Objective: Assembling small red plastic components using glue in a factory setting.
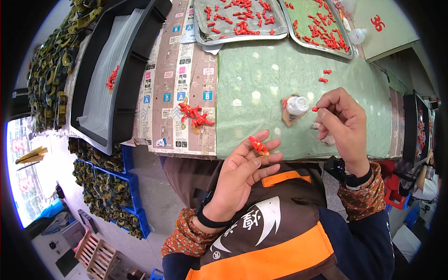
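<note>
My left hand (242, 173), palm up just off the table's near edge, holds a small red toy figure (257, 145) with a yellowish end. The thumb and fingers keep it in place. Over the green cloth, my right hand (339, 122) pinches a small red plastic part (315, 109) between thumb and fingertips. Close to its left stands a small clear jar (297, 105) with whitish contents, on a piece of brown cardboard (288, 118). Two more red parts (323, 80) lie on the cloth beyond the right hand.
Two metal trays (242, 40) with many loose red parts stand at the back. Several red figures (195, 116) lie on the printed sheet at left. A black bin (125, 79) with ribbed lining holds one red figure. Blue crates (135, 186) of camouflage-coloured pieces sit lower left.
</note>
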{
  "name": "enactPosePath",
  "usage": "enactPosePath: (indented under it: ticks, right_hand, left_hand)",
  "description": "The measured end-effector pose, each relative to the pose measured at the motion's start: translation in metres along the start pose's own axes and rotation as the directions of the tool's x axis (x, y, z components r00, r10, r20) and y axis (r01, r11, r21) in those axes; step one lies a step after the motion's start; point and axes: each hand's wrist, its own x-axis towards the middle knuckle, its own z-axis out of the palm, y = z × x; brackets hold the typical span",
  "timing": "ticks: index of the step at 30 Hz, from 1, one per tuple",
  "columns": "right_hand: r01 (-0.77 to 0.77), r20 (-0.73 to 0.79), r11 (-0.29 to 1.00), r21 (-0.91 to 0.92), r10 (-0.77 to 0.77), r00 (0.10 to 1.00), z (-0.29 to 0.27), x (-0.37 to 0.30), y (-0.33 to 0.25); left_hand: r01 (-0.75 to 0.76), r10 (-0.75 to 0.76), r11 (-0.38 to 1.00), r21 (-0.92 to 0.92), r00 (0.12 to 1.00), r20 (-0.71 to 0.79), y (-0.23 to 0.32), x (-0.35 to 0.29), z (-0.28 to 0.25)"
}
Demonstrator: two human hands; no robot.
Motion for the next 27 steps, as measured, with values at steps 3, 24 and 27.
enactPosePath:
  ticks: [3, 24, 27]
  right_hand:
    - [-0.008, -0.004, 1.000, -0.003, 0.008, 1.000, 0.000, -0.001, 0.000]
    - [-0.075, 0.032, 0.995, 0.069, 0.073, 0.997, -0.005, -0.004, 0.005]
    - [-0.069, 0.022, 0.995, 0.079, 0.067, 0.997, -0.004, -0.004, 0.004]
  left_hand:
    - [0.007, -0.007, 1.000, 0.006, 1.000, -0.003, 0.000, 0.000, -0.001]
    - [-0.002, 0.002, 1.000, -0.013, 1.000, -0.015, -0.006, 0.002, -0.011]
    - [0.009, -0.001, 0.993, -0.119, 0.998, 0.069, -0.002, 0.001, -0.011]
